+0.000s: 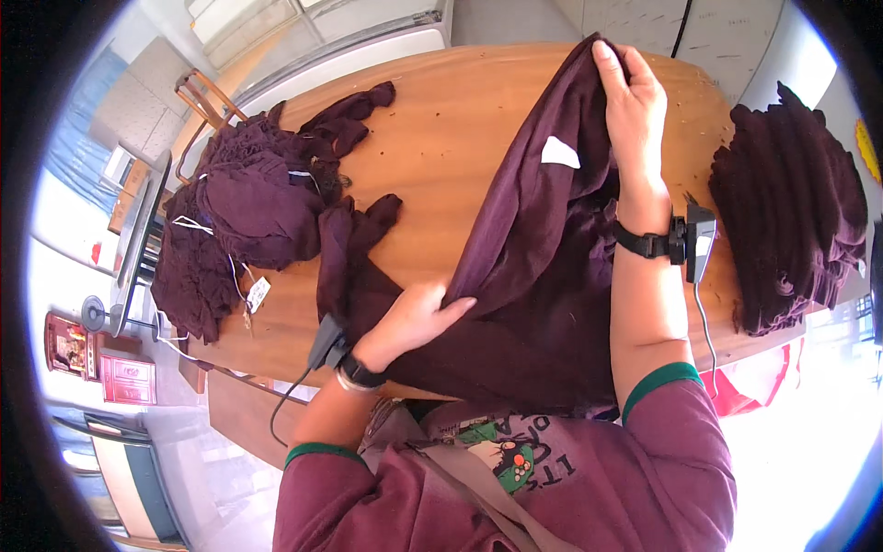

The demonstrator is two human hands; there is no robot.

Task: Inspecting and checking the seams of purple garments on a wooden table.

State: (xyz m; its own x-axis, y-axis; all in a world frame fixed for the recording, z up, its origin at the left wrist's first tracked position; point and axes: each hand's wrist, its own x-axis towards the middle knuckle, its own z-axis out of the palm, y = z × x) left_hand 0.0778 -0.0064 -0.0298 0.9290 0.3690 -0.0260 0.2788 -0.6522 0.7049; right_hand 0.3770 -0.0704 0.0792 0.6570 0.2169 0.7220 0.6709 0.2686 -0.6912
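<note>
A dark purple fabric garment (524, 207) is stretched between my two hands over the wooden table. My right hand (636, 103) pinches its far end, raised near the table's back edge. Lower and to the left, my left hand (414, 321) grips the same edge between thumb and fingers. A small white patch (560, 152) shows on the cloth between them. The rest of the garment spreads across the table in front of my body, with a narrow sleeve-like part (334, 255) reaching left.
A loose heap of purple cloth (262, 193) with white strings and a tag (258, 294) lies on the left of the table (441, 124). At the right stands a neat stack of folded purple cloth (786, 214). A wooden chair (203, 103) is beyond the left edge.
</note>
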